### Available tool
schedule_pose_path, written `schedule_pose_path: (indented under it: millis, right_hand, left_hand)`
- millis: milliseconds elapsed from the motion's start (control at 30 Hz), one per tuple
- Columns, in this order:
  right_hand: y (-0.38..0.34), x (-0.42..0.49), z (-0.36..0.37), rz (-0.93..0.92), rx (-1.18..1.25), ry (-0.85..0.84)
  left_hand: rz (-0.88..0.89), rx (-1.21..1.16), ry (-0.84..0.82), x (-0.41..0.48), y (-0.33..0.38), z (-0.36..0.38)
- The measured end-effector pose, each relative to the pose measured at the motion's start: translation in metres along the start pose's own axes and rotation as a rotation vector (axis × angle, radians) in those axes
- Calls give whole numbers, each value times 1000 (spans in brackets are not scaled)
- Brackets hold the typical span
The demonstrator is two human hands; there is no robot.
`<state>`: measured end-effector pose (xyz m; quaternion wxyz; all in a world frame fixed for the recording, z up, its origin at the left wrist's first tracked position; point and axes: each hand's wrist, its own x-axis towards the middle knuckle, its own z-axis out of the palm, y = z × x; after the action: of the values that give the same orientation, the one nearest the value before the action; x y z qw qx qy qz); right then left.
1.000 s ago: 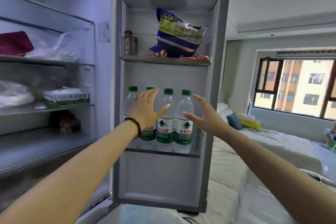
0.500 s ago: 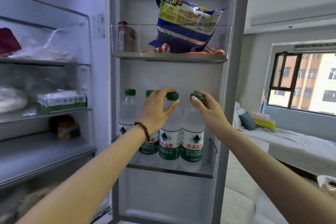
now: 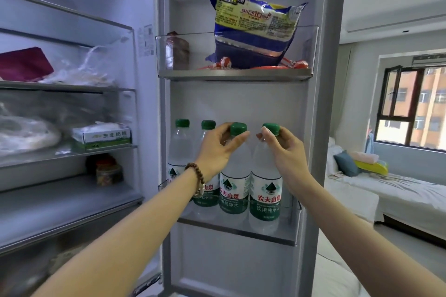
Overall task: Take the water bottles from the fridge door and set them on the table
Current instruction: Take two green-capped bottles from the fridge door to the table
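Observation:
Several clear water bottles with green caps and green-and-white labels stand in a row in the lower bin [image 3: 237, 232] of the open fridge door. My left hand [image 3: 218, 149] is closed round the neck of the third bottle [image 3: 234, 188], just under its cap. My right hand [image 3: 284, 152] grips the neck of the rightmost bottle [image 3: 265, 195]. Both bottles stand upright in the bin. Two more bottles, one at the far left [image 3: 178, 149] and one beside it [image 3: 207, 198], stay partly hidden behind my left wrist.
The door bin above [image 3: 231, 75] holds a big blue-and-yellow bag [image 3: 253, 29], a brown jar [image 3: 177, 50] and red-wrapped items. Fridge shelves to the left carry a box [image 3: 102, 136], bags and a jar. A bed [image 3: 398, 198] and window [image 3: 415, 101] lie to the right.
Both hands went from open and reaching to closed on the necks of the two right bottles. The view has moved closer to the door.

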<state>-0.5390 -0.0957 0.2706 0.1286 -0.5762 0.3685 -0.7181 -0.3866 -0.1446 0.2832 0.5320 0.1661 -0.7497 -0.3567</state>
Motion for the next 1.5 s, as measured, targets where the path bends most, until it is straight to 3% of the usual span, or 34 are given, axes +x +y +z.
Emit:
schedule_pose_path:
  millis: [167,367,633,900,1100,1500]
  right_hand:
    - [-36,13,5,-132,41,-73]
    - [-97,32,19,-274,181,-163]
    - [-123,-14,93,-110,498,-423]
    - [-195,-139,196,-25,764,-796]
    - [-307,-257,263,13,998,-987]
    - [-532,-528,352,162,1301,-1280]
  left_hand:
    - [74,16,138,-2,29,-1]
    - [229,10,466,-10,94,-23]
    - [177,260,774,-105,162,-77]
    - [82,669,991,-266,264,-122]
    - [23,841,1191,-401,374,-146]
    - [-150,1235,1381,-675,592,-175]
